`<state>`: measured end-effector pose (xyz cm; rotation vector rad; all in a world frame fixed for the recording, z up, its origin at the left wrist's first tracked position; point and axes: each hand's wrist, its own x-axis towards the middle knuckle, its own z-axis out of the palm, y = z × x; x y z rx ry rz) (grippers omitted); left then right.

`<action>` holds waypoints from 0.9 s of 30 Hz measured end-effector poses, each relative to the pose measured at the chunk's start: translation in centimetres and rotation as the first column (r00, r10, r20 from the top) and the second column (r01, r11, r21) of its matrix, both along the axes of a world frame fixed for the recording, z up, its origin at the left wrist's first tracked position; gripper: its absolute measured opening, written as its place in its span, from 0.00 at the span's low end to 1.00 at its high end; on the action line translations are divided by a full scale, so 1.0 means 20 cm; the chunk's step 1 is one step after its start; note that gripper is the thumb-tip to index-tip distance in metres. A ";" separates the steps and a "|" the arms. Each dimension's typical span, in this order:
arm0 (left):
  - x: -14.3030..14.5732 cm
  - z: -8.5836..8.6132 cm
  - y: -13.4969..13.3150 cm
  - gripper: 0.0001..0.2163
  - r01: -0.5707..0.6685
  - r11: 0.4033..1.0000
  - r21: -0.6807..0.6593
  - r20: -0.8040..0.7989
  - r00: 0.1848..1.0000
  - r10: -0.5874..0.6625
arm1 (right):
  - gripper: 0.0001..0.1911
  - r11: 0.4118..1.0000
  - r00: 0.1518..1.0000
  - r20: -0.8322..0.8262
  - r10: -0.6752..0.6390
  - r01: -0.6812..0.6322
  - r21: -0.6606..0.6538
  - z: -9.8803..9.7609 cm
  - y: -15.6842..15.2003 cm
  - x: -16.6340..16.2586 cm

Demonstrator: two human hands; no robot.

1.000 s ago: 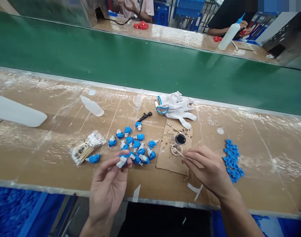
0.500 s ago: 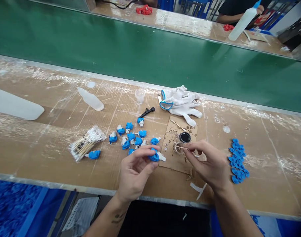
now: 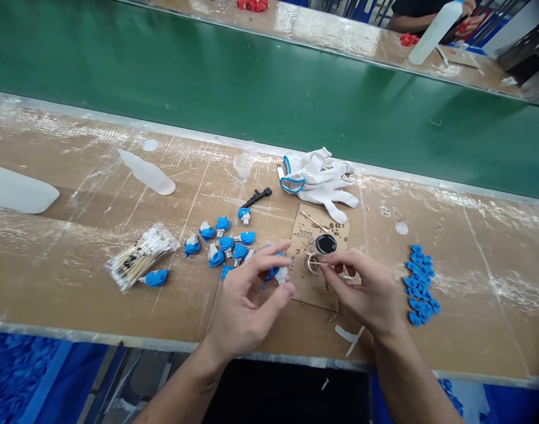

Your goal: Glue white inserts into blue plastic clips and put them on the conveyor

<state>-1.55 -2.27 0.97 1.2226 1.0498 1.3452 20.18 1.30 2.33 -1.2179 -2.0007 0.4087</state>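
Observation:
My left hand (image 3: 249, 300) is closed around a small blue and pale grey plastic part (image 3: 281, 274), partly hidden by the fingers. My right hand (image 3: 366, 288) pinches a thin cotton swab (image 3: 318, 263), its far end at a small clear cup (image 3: 312, 268). Just behind that cup is a pot of black liquid (image 3: 326, 244). Both stand on a stained cardboard piece (image 3: 316, 293), where another swab (image 3: 314, 221) lies. Several similar blue and grey parts (image 3: 226, 245) are scattered left of my left hand.
A bag of cotton swabs (image 3: 141, 256) lies at left, and small blue pieces (image 3: 422, 285) are grouped at right. White gloves (image 3: 320, 181), a black plastic piece (image 3: 258, 197) and a clear cup (image 3: 242, 167) lie farther back. Beyond runs a green belt (image 3: 251, 88); a person sits opposite.
In my left hand the part has turned, its grey end now toward me, and the fingers have shifted around it. My right hand keeps the swab at the clear cup. The view has shifted slightly.

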 end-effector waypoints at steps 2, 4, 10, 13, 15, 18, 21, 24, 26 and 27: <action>0.01 0.02 0.01 0.17 0.008 0.999 0.039 -0.088 0.996 -0.004 | 0.05 1.000 1.000 0.003 -0.014 0.014 -0.001 0.00 0.00 0.00; 0.01 0.02 0.03 0.17 0.015 0.996 0.086 -0.170 0.985 0.000 | 0.06 1.000 1.000 0.001 -0.015 0.015 -0.003 -0.01 0.00 0.01; 0.01 -0.03 0.06 0.18 -0.028 0.974 0.223 -0.355 0.929 0.108 | 0.06 0.999 0.999 -0.023 -0.032 0.031 -0.037 -0.02 -0.01 0.03; 0.02 -0.06 0.04 0.26 -0.031 0.972 0.234 -0.291 0.951 0.101 | 0.08 0.996 0.978 -0.189 -0.087 0.081 -0.038 0.01 -0.03 0.03; 0.03 -0.07 0.03 0.26 -0.033 0.968 0.250 -0.251 0.963 0.097 | 0.10 0.990 0.925 -0.356 -0.129 0.138 0.000 0.05 -0.05 0.01; 0.05 -0.08 0.03 0.19 -0.041 0.949 0.313 -0.242 0.963 0.122 | 0.12 0.986 0.870 -0.484 -0.095 0.148 0.072 0.11 -0.06 -0.03; 0.06 -0.07 0.04 0.15 -0.066 0.931 0.358 -0.230 0.960 0.157 | 0.13 0.992 0.864 -0.503 -0.019 0.079 0.098 0.14 -0.06 -0.07; 0.06 -0.06 0.04 0.13 -0.060 0.919 0.390 -0.240 0.957 0.165 | 0.15 0.995 0.854 -0.516 0.058 -0.006 0.102 0.14 -0.05 -0.08; 0.06 -0.06 0.05 0.12 -0.053 0.911 0.408 -0.246 0.955 0.166 | 0.16 0.994 0.850 -0.517 0.098 -0.053 0.100 0.13 -0.05 -0.09; 0.06 -0.06 0.05 0.11 -0.053 0.909 0.413 -0.248 0.954 0.169 | 0.17 0.993 0.852 -0.512 0.109 -0.073 0.091 0.12 -0.04 -0.09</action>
